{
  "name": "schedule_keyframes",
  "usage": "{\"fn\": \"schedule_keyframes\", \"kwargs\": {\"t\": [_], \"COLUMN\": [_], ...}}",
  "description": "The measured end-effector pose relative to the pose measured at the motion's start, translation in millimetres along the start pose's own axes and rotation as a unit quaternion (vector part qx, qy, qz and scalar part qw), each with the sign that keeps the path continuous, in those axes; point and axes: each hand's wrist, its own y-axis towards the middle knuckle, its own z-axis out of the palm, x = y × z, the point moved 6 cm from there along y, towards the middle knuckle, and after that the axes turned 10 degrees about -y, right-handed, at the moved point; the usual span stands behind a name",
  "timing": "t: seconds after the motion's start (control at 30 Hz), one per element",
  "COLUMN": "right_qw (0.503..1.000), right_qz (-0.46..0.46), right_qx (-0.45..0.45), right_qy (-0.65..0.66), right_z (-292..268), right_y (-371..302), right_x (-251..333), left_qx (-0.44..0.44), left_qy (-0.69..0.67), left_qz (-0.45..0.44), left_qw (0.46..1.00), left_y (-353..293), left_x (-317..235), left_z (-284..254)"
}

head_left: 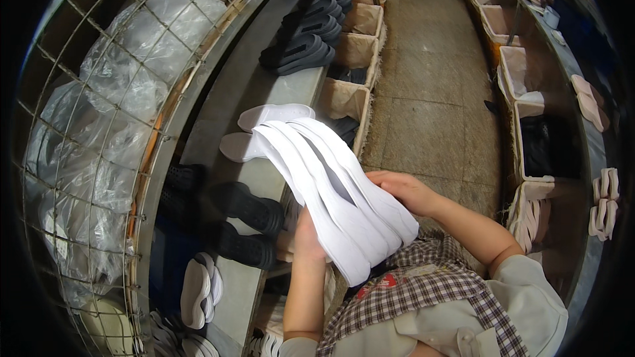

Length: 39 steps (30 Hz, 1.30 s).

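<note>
A stack of several white shoe soles (350, 211) is held in front of my body, fanned and slanting away from me. My left hand (308, 233) grips the near left side, its fingers mostly hidden behind the stack. On the right side, my right hand (402, 190) is closed over the edge of the soles. Just beyond the far end of the stack, two light soles (242, 147) lie on the grey shelf (231, 274). Nearer on that shelf is a pair of black soles (246, 246).
Stacks of dark soles (297, 53) stand farther along the shelf. Fabric-lined bins (350, 102) run below it. A wire mesh (86, 119) with clear plastic bags (132, 59) is at left. Across the brown aisle floor (430, 73) are more bins (522, 79) and pinkish soles (589, 102).
</note>
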Motion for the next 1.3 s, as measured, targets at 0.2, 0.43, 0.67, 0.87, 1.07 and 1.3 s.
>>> {"fn": "schedule_keyframes", "kwargs": {"t": [0.2,0.43,0.67,0.87,1.07,1.3], "right_qw": [0.946,0.917,0.908,0.984,1.000,0.998], "right_qz": [0.207,0.264,0.269,0.138,-0.003,0.027], "right_qx": [0.030,-0.044,-0.020,-0.012,0.005,0.010], "right_qy": [0.247,0.297,0.321,0.116,0.023,0.061], "right_z": [17,14,15,14,23,29], "right_y": [-13,-16,-19,-9,-3,1], "right_x": [-6,-18,-20,0,21,29], "left_qx": [-0.121,-0.176,-0.141,-0.033,-0.048,-0.077], "left_qy": [0.007,0.069,-0.014,0.019,0.206,0.141], "left_qz": [-0.101,-0.083,-0.104,-0.128,0.015,0.071], "left_qw": [0.987,0.979,0.984,0.991,0.977,0.984], "left_y": [2,2,4,9,-3,-9], "left_x": [6,15,20,21,3,3], "left_z": [-22,-27,-25,-7,9,14]}}
